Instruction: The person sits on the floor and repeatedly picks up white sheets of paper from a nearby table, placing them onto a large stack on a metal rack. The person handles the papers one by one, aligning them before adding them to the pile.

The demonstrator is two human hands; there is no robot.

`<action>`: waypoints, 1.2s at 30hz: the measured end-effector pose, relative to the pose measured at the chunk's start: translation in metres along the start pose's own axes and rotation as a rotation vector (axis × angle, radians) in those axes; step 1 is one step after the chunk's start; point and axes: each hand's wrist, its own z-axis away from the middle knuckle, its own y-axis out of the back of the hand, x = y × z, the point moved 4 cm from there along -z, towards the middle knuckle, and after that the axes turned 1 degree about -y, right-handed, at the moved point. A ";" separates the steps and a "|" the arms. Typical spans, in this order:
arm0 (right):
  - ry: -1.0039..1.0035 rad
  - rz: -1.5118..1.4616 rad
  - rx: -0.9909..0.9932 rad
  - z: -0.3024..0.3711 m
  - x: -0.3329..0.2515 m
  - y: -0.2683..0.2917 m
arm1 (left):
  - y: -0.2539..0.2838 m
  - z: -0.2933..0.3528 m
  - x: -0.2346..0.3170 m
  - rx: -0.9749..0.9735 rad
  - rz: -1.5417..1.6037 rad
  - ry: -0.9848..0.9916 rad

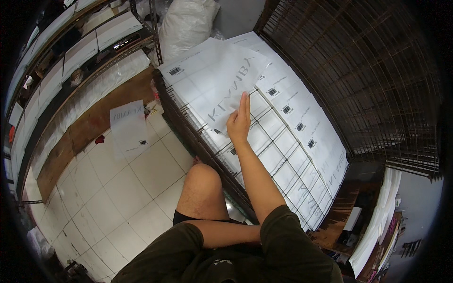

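My right hand (pixel 239 120) reaches forward over a wire drying rack (pixel 269 120), fingers straight and close together. It touches the near right edge of a thin translucent sheet (pixel 225 70) printed with large dark letters. That sheet lies askew over other white printed sheets (pixel 285 92) on the rack. Whether the thumb presses the sheet cannot be made out. My left forearm (pixel 226 233) crosses in front of my body, and its hand is hidden behind my right arm.
Raised wire racks (pixel 349 61) lean up at the right. One printed sheet (pixel 128 125) lies on the tiled floor (pixel 106 188) at left. Metal shelving (pixel 89 59) with white sheets curves along the left. A white sack (pixel 186 28) stands behind the rack; my bent knee (pixel 203 184) is beside it.
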 end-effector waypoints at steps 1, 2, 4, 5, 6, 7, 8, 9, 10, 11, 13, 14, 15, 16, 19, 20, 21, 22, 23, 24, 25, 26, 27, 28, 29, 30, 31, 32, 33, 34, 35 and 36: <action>0.004 0.019 0.031 -0.001 0.002 0.001 | 0.000 0.000 0.000 0.004 0.002 0.001; -0.055 -0.019 0.036 0.000 0.006 0.001 | 0.000 0.001 -0.001 0.005 0.002 0.006; -0.173 -0.098 0.045 0.001 0.012 -0.001 | 0.000 0.001 -0.001 0.012 0.005 0.008; -0.214 -0.110 0.036 0.001 0.014 -0.002 | 0.000 0.001 -0.002 0.014 0.009 0.011; -0.258 -0.118 0.032 0.004 0.022 -0.004 | 0.001 0.000 -0.001 0.014 0.005 0.004; -0.300 -0.127 0.028 0.006 0.030 -0.005 | 0.001 0.000 0.000 0.012 0.003 0.005; -0.305 -0.118 0.040 0.009 0.036 -0.006 | 0.000 0.000 0.002 0.010 0.004 -0.006; -0.309 -0.110 0.052 0.011 0.042 -0.007 | 0.001 0.000 0.002 0.010 -0.001 -0.006; -0.313 -0.101 0.064 0.014 0.048 -0.008 | 0.001 -0.001 0.002 0.011 -0.003 -0.004; -0.351 -0.100 0.053 0.017 0.056 -0.009 | 0.002 -0.002 0.003 0.006 -0.004 -0.007; -0.428 -0.102 0.023 0.021 0.060 -0.011 | 0.001 -0.004 0.004 0.007 0.001 -0.014; -0.454 -0.128 0.013 0.023 0.062 -0.011 | 0.001 -0.004 0.002 0.006 0.000 -0.006; -0.480 -0.156 0.002 0.024 0.061 -0.012 | 0.000 -0.003 0.003 0.006 0.000 -0.006; -0.505 -0.183 -0.008 0.025 0.059 -0.012 | 0.001 -0.004 0.003 0.006 0.000 -0.003; -0.535 -0.208 0.000 0.026 0.058 -0.012 | -0.001 -0.003 0.004 -0.001 0.000 -0.004; -0.543 -0.217 0.005 0.026 0.058 -0.013 | -0.002 -0.003 0.004 -0.004 0.000 -0.004; -0.551 -0.225 0.012 0.027 0.060 -0.013 | -0.002 -0.004 0.005 -0.009 0.001 -0.002; -0.560 -0.234 0.018 0.028 0.062 -0.013 | -0.001 -0.004 0.004 -0.009 -0.004 -0.001; -0.564 -0.230 0.023 0.028 0.064 -0.013 | -0.002 -0.003 0.003 -0.010 -0.006 -0.001; -0.569 -0.227 0.026 0.028 0.065 -0.014 | -0.002 -0.003 0.003 -0.013 -0.004 0.000; -0.574 -0.223 0.028 0.029 0.065 -0.014 | -0.002 -0.004 0.002 -0.012 -0.005 0.006; -0.574 -0.224 0.027 0.029 0.066 -0.015 | -0.002 -0.004 0.002 -0.011 -0.005 0.006; -0.575 -0.225 0.026 0.030 0.067 -0.016 | -0.002 -0.003 0.002 -0.011 -0.006 0.010; -0.576 -0.226 0.026 0.031 0.068 -0.017 | -0.002 -0.003 0.001 -0.011 -0.007 0.015; -0.575 -0.224 0.022 0.032 0.068 -0.018 | -0.002 -0.003 0.001 -0.013 -0.008 0.019; -0.575 -0.223 0.020 0.033 0.068 -0.019 | -0.002 -0.003 0.000 -0.015 -0.008 0.020; -0.574 -0.222 0.018 0.033 0.068 -0.020 | -0.001 -0.003 0.000 -0.016 -0.011 0.020; -0.580 -0.223 -0.002 0.035 0.068 -0.021 | -0.002 -0.002 0.000 -0.020 -0.011 0.023; -0.585 -0.226 -0.026 0.034 0.065 -0.022 | -0.002 -0.001 -0.002 -0.017 -0.013 0.034; -0.590 -0.228 -0.049 0.035 0.061 -0.022 | -0.003 -0.001 -0.002 -0.017 -0.009 0.040; -0.601 -0.228 -0.059 0.036 0.057 -0.023 | -0.004 0.000 -0.002 -0.017 -0.006 0.045; -0.612 -0.219 -0.050 0.035 0.059 -0.021 | -0.006 0.001 -0.001 -0.027 -0.010 0.045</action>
